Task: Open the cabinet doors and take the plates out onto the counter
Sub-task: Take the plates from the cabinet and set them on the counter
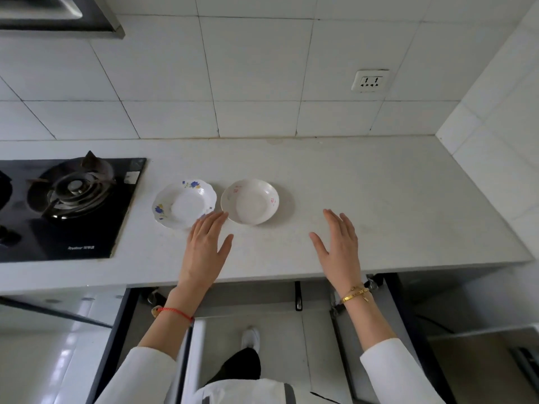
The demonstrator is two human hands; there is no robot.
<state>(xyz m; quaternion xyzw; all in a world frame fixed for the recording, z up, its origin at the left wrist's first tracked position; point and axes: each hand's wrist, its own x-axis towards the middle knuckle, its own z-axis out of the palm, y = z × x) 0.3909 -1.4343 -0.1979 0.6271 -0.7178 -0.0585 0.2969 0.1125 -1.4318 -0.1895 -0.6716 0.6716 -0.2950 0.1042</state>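
Two plates stand side by side on the white counter (379, 205). The left plate (184, 203) is white with blue flowers and a scalloped rim. The right plate (249, 201) is white with faint pink flowers. My left hand (207, 246) hovers flat, fingers straight, its fingertips over the near edge of the blue-flowered plate. My right hand (339, 243) is flat and spread over bare counter, to the right of the pink-flowered plate, holding nothing. Below the counter edge, both cabinet doors, left (116, 339) and right (405, 330), stand swung open.
A black gas hob (73, 199) with a burner fills the counter's left side. A range hood (58, 16) hangs at top left. A wall socket (370, 80) sits on the tiled back wall. A tiled side wall closes the right end. My foot shows on the floor below.
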